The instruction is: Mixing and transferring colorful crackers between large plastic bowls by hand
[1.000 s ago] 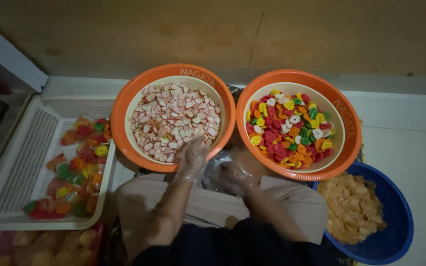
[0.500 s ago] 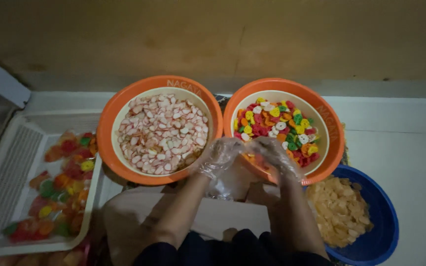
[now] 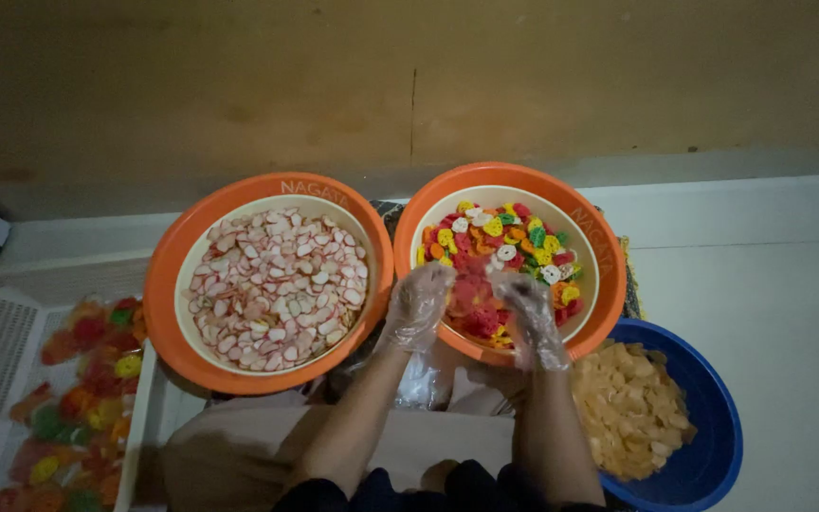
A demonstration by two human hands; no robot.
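White floor (image 3: 770, 284) holds basins; at frame centre, gloved left hand (image 3: 416, 305) and right hand (image 3: 531, 313) pinch multicoloured crackers (image 3: 514, 246) inside the right orange basin (image 3: 609, 275).

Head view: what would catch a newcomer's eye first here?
Two orange basins sit side by side by the wall: the left basin is filled with pink-and-white crackers, the right basin with multicoloured crackers. Both hands, the left hand and the right hand, wear clear plastic gloves and reach into the multicoloured heap. At lower right a blue basin holds pale yellow chips.
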